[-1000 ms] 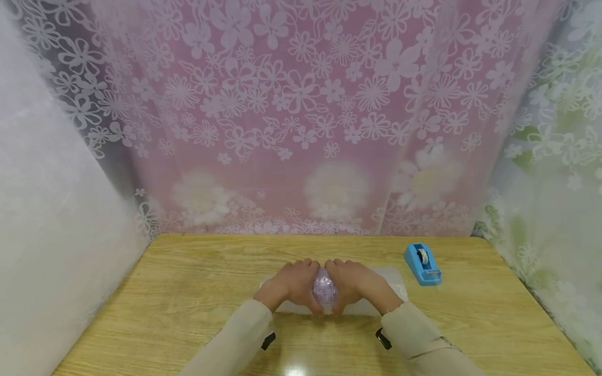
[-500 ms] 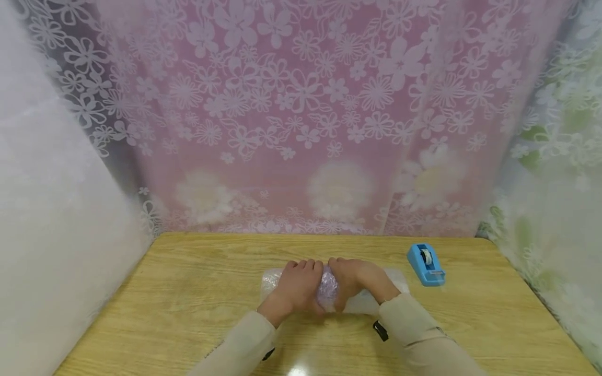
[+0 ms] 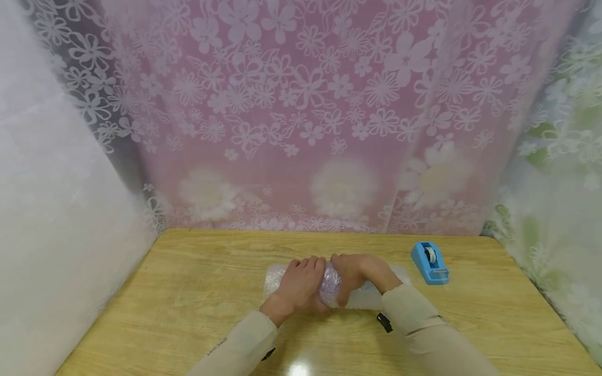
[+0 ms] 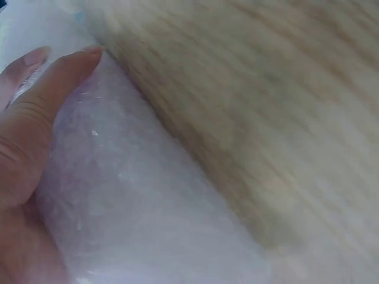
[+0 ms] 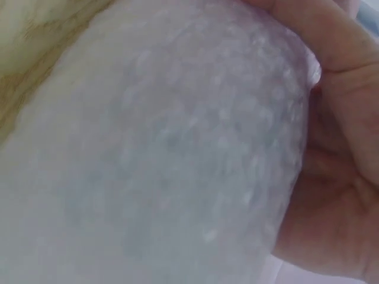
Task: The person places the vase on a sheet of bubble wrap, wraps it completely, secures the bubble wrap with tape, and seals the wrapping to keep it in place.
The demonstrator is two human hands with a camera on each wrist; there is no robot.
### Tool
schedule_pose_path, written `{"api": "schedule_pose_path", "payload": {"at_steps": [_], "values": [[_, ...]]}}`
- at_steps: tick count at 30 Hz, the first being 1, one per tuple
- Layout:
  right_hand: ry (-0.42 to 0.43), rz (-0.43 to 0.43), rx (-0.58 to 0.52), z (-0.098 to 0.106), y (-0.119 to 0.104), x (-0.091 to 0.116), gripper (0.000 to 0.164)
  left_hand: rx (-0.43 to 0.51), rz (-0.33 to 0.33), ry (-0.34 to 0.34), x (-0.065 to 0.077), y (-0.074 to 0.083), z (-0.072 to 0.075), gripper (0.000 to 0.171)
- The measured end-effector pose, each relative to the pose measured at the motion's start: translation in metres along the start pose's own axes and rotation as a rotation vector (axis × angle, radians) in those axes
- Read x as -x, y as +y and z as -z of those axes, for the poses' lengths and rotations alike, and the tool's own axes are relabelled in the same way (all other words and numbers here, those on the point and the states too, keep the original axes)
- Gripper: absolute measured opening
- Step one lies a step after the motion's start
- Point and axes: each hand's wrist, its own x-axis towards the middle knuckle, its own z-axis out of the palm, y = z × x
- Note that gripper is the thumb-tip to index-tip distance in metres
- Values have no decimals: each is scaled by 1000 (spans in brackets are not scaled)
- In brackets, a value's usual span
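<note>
A bundle of bubble wrap [image 3: 331,283], clear with a purple tint in the middle, lies crosswise on the table as a rounded roll. My left hand [image 3: 302,284] grips it left of the middle, fingers over the top and thumb at the near side. Close beside it, my right hand [image 3: 358,271] holds the part just right of the middle, fingers curled over it. In the left wrist view the thumb [image 4: 35,118] presses along the bubbly surface. The right wrist view has the wrap [image 5: 177,148] filling most of the frame, against the palm. What the wrap encloses is hidden.
A blue tape dispenser [image 3: 430,263] with a roll of tape stands to the right of the bundle. The wood-grain table [image 3: 197,292] ends at a pink floral curtain [image 3: 282,130] behind, with pale sheets hanging at both sides.
The left hand has turned and shifted over the wrap, baring its left end. The wrap looks more rounded than the flatter sheet before. Both hands have kept hold.
</note>
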Motion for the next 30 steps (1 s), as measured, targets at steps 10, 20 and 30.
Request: {"api": "schedule_pose_path", "payload": {"at_steps": [10,20,30], "values": [[-66,27,-64,2,5,-1,64,-6,-26,35,5,3,-1,89],[-194,-13,-118,8,9,0,59,34,-9,-61,7,9,11,86],[-286,106,-235,7,24,-11,43,69,-41,-137,1,4,14,80]]}}
